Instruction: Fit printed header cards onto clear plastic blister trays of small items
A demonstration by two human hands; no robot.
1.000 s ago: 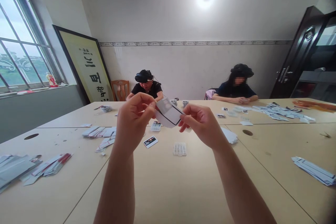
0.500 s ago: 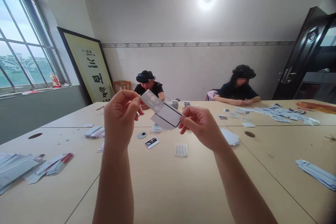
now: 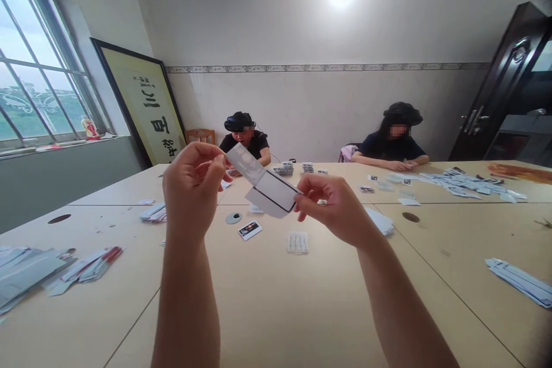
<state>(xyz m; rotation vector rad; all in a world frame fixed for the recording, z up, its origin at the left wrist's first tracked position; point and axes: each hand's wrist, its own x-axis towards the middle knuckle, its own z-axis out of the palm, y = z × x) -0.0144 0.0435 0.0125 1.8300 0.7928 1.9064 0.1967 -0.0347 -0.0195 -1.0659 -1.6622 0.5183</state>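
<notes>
The card sleeve had tilted further since a moment before. The left hand had apparently let go, fingers loosely curled; the right hand pinched its end.

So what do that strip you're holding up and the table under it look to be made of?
The strip looks like thin glossy card or plastic film: white with a black border line, its far end semi-clear, and it bends between the left hand and right hand; which of the two is unclear. The table looks like pale wood-grain laminate, smooth and matte, with seams between its panels.
</notes>
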